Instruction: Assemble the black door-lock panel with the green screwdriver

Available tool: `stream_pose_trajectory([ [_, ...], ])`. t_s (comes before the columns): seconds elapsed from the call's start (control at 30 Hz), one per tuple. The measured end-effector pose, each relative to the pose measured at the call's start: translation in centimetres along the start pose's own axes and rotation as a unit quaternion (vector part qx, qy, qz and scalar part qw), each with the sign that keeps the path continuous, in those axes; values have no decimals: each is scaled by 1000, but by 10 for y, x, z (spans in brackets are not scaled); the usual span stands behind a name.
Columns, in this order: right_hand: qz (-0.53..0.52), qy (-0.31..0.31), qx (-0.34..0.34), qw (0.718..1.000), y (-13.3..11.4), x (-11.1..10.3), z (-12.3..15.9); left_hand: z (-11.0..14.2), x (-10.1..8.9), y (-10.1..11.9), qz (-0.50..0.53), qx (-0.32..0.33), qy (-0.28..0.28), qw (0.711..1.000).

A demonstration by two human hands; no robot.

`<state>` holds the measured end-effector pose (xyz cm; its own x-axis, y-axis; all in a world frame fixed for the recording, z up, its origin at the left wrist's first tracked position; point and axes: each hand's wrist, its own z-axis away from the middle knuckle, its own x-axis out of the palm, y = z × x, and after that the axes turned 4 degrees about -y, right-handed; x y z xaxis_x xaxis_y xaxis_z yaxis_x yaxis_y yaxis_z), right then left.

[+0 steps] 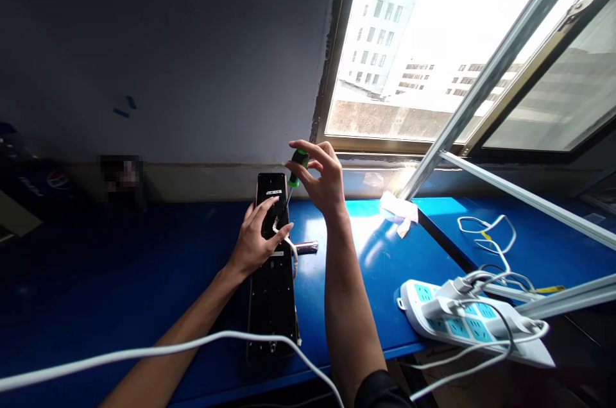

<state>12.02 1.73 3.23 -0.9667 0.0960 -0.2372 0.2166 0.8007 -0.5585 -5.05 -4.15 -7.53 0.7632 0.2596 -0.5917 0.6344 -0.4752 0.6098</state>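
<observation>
A long black device panel (272,292) lies lengthwise on the blue table, with small white labels and several screws or holes on its face. My left hand (255,238) rests on the panel's upper half, fingers and thumb spread. Beneath its thumb runs a short white cable (294,254) that hangs over the panel's right edge. My right hand (322,177) grips the handle of a green and black screwdriver (299,160) above the panel's far end. Its thin shaft slants down towards the panel; I cannot make out the tip.
A white power strip (459,328) with plugs stands at the right. A white cable (158,350) crosses the foreground. A metal frame bar (505,49) rises by the window. Crumpled paper (399,209) and a dark reddish piece (307,247) lie on the blue table (192,318).
</observation>
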Motion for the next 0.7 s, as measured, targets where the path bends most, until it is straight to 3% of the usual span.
stream_pose_trajectory([
  [0.17, -77, -93, -28, 992, -2, 2, -2, 1, 2, -1, 2, -2, 6, 1000],
  [0.37, -9, -35, -14, 999, -1, 6, -2, 1, 3, -4, -5, -9, 11, 1000],
  [0.57, -81, -101, 1, 992, 3, -7, -1, 1, 3, -5, 3, -7, 10, 1000],
  [0.7, -17, -51, 26, 998, 5, -9, -2, 1, 1, -3, 8, -5, 1, 1000],
])
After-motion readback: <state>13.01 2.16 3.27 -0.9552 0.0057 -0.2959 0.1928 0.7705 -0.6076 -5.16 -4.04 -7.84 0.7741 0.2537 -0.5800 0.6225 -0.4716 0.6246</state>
